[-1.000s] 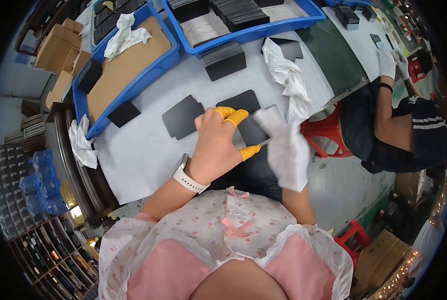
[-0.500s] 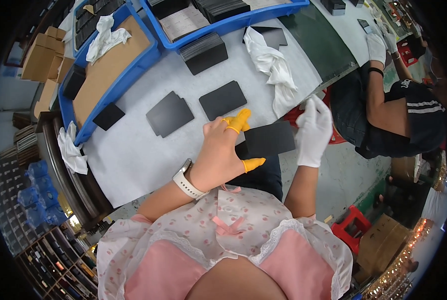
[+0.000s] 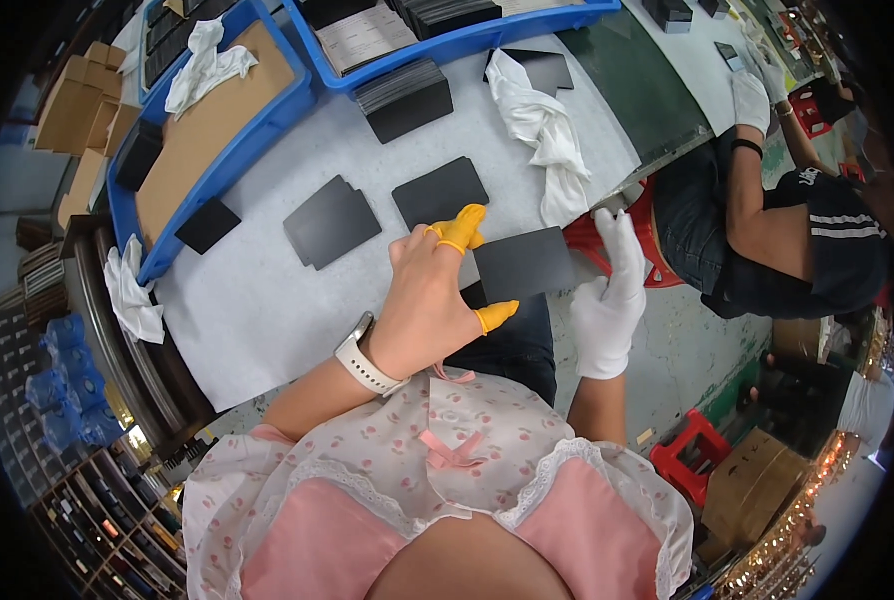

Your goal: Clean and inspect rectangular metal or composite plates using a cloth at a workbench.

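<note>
We hold one dark panel (image 3: 523, 264) over the table's edge, left hand (image 3: 429, 300) in yellow finger cots pinching its near side, white-gloved right hand (image 3: 610, 300) open beside it; two panels (image 3: 387, 208) lie finished-looking on the table (image 3: 267, 300), stacks (image 3: 404, 97) remain.

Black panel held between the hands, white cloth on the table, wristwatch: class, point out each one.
black panel (image 3: 523, 263), head view, centre of its flat face
white cloth (image 3: 544, 133), head view, middle folds
wristwatch (image 3: 360, 359), head view, white strap
</note>
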Available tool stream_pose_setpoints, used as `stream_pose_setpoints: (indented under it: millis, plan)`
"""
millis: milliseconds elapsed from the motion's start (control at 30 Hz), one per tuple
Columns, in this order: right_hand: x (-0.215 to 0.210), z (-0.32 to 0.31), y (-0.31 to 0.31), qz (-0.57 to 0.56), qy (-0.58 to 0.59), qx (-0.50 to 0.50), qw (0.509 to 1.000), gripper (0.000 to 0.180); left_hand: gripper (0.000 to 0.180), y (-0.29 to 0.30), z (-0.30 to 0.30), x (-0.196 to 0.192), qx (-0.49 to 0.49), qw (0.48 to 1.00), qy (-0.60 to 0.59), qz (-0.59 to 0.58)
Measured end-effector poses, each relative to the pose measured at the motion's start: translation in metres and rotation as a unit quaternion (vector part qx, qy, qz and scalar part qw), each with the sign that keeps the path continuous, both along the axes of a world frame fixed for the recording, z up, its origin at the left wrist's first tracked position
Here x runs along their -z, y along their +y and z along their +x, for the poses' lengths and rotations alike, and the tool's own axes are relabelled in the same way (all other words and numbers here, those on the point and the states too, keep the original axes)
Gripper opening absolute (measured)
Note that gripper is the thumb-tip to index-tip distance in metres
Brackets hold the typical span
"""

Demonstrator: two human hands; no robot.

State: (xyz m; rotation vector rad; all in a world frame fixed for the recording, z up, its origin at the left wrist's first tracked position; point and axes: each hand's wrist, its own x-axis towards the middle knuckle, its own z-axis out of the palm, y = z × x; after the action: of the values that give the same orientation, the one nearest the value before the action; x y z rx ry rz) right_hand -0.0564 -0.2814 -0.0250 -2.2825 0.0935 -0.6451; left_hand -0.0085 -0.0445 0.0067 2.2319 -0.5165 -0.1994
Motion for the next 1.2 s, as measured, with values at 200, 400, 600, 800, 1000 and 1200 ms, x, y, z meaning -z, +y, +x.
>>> stream_pose_setpoints:
  millis: [200, 400, 600, 800, 1000, 1200]
  plan:
    - [0.009, 0.003, 0.018, -0.159, -0.053, -0.085, 0.982, 0.075, 0.099, -0.002, -0.003, -0.001, 0.014, 0.998, -0.004, -0.063]
    - [-0.012, 0.003, 0.059, 0.529, 0.177, 0.009, 0.83, 0.035, 0.094, -0.007, -0.009, 0.012, 0.048, 0.987, -0.146, -0.036]
    - [-0.02, 0.002, 0.078, 0.635, 0.242, -0.032, 0.733, 0.033, 0.09, -0.007, -0.01, 0.022, 0.056, 0.984, -0.165, -0.032]
    - [-0.002, 0.018, 0.05, 0.525, 0.156, 0.036, 0.836, 0.035, 0.108, 0.008, -0.002, 0.02, 0.059, 0.994, -0.064, -0.066]
    - [0.024, 0.017, -0.022, 0.398, 0.045, 0.083, 0.912, 0.065, 0.11, 0.016, -0.002, 0.012, 0.062, 0.992, 0.022, -0.109]
    - [0.001, 0.021, 0.031, 0.184, 0.183, 0.013, 0.966, 0.058, 0.113, 0.013, -0.002, 0.02, 0.085, 0.994, -0.056, -0.039]
